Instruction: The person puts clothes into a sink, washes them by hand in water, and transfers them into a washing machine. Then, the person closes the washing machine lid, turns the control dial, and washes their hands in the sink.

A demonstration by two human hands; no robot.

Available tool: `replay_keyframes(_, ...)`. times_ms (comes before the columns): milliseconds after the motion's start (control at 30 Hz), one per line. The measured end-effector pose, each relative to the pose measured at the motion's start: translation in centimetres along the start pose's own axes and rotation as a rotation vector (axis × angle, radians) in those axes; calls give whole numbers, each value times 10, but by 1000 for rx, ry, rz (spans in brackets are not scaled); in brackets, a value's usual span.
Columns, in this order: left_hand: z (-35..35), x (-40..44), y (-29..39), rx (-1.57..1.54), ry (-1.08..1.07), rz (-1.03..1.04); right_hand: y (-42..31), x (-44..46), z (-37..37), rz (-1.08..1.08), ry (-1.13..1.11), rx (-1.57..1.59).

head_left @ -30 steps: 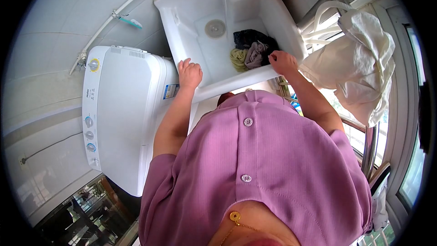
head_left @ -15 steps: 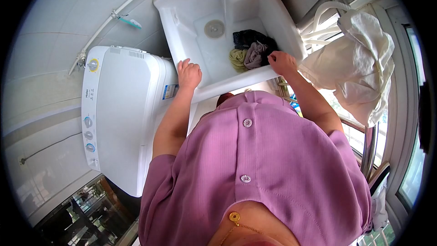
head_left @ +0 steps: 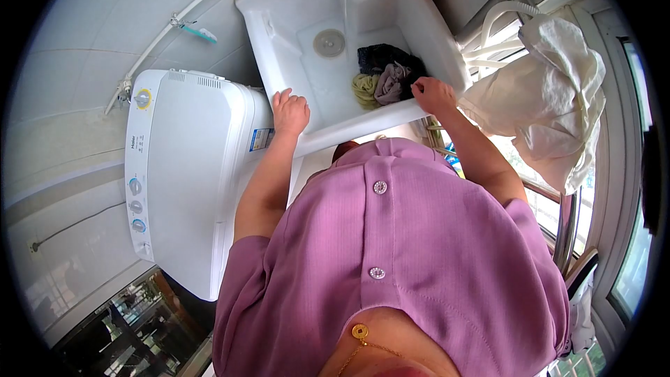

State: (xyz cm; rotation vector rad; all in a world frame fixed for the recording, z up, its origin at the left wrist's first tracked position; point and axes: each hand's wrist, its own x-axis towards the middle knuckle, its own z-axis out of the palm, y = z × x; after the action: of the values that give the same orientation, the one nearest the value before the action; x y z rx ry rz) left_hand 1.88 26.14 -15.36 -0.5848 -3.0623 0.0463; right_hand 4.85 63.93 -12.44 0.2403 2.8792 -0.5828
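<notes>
We see the left hand (head_left: 291, 113) half open, its fingers slightly bent, resting upon the front-left rim of the white, glossy, rectangular sink (head_left: 377, 120); it holds nothing. The right hand (head_left: 434, 95) is loosely curled at the front rim, just beside the crumpled black cloth (head_left: 380, 58); whether it grips something, we cannot tell. This cloth lies inside the sink, together with a crumpled yellow-green cloth (head_left: 363, 91) and a crumpled greyish-mauve cloth (head_left: 389, 85).
</notes>
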Motion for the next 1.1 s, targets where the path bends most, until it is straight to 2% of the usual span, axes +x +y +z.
replay_keyframes(1100, 2, 0, -1, -11, 48, 22, -1, 0, 0, 6, -10, -9)
